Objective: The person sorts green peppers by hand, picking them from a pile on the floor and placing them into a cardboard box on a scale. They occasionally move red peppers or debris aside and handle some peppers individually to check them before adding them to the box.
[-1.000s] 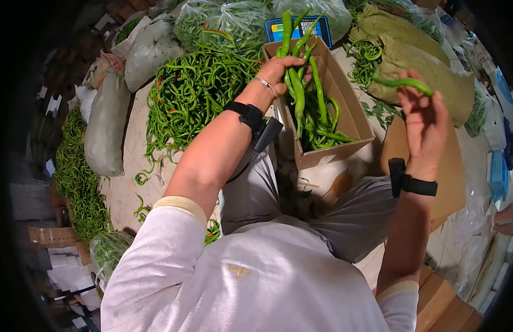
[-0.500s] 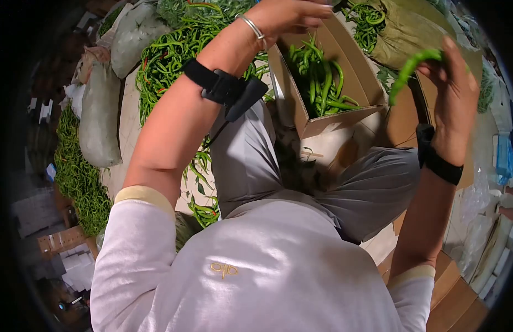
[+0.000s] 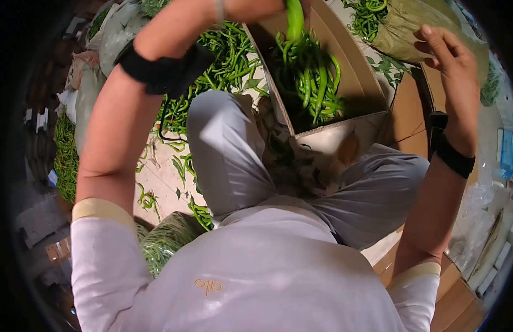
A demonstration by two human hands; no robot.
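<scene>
My left hand is at the top edge over the open cardboard box, partly cut off by the frame. A long green chili pepper hangs from its fingers, pointing down into the box. More green chili peppers lie heaped inside. My right hand is raised to the right of the box, fingers loosely bent and apart, with no pepper visible in it.
A large pile of green peppers spreads on the floor left of the box. Stuffed sacks stand at the back right. Loose peppers and leaves lie by my left leg. Cardboard and clear plastic are at the right.
The pepper that was in my right hand is gone from it, and a pepper now hangs from my left hand over the box. My left forearm has shifted left and up.
</scene>
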